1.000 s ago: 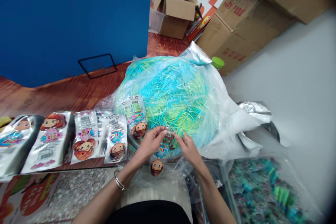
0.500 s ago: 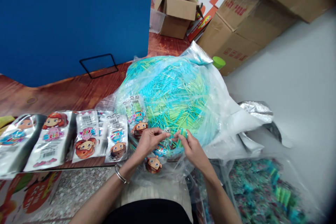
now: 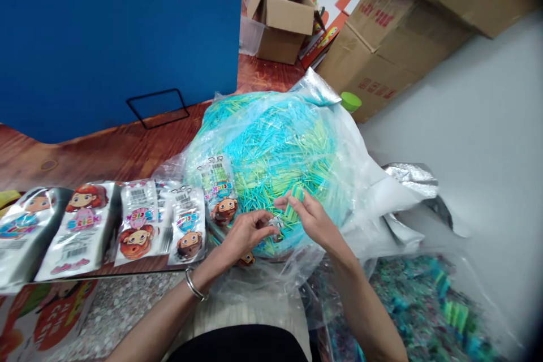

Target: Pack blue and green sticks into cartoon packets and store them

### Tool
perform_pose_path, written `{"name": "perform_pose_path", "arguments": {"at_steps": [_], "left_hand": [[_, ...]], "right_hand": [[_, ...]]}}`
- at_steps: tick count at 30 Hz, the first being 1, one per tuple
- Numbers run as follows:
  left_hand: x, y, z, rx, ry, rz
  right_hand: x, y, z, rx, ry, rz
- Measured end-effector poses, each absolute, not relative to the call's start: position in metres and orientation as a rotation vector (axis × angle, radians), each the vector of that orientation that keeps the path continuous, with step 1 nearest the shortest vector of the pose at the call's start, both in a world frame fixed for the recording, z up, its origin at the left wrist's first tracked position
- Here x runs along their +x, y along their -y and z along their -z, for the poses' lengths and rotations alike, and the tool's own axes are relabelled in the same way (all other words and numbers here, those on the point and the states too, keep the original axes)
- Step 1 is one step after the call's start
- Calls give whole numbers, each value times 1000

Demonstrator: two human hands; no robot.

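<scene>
A big clear plastic bag (image 3: 339, 141) bulges with loose blue and green sticks (image 3: 275, 147). My right hand (image 3: 311, 218) rests on the stick pile and pinches a small bundle of green sticks (image 3: 293, 203). My left hand (image 3: 246, 235) is closed on a small printed cartoon packet (image 3: 248, 257), mostly hidden under the fingers, at the pile's near edge. Another such packet (image 3: 218, 186) leans on the bag just left of my hands.
A row of printed packets (image 3: 97, 223) lies along the wooden table edge at left. A second bag of filled packets (image 3: 419, 305) sits at lower right. Cardboard boxes (image 3: 399, 28) stack at the back, beside a blue panel (image 3: 114, 34) and a silver foil bag (image 3: 418, 178).
My right hand moved up onto the stick pile with a bundle of green sticks. The packet in my left hand dropped lower and is now mostly covered.
</scene>
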State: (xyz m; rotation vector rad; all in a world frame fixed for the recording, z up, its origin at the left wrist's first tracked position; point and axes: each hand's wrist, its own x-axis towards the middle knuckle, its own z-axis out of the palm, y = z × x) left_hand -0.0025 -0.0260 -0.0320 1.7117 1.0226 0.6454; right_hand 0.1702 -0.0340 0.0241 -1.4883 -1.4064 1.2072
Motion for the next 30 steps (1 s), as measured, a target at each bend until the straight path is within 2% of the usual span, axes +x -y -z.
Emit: {"name": "perform_pose_path", "arguments": {"at_steps": [7,10,15,22,30], "left_hand": [[2,28,23,1664,-956,-612],[3,27,26,1504,-934,-671],[3,26,35,1219,-924,-816],[-2,22,19,1609,-879,-860],[-3,20,15,1464,-968,-772]], "right_hand": [[148,13,-23,-1425,1147,-1519],[142,15,-13,-1356,980,-1548],[141,35,0,-1248,924,-1416],[147,53,-8,-1322,1404,-1033],[156,66,-10,-1374,1483,-851]]}}
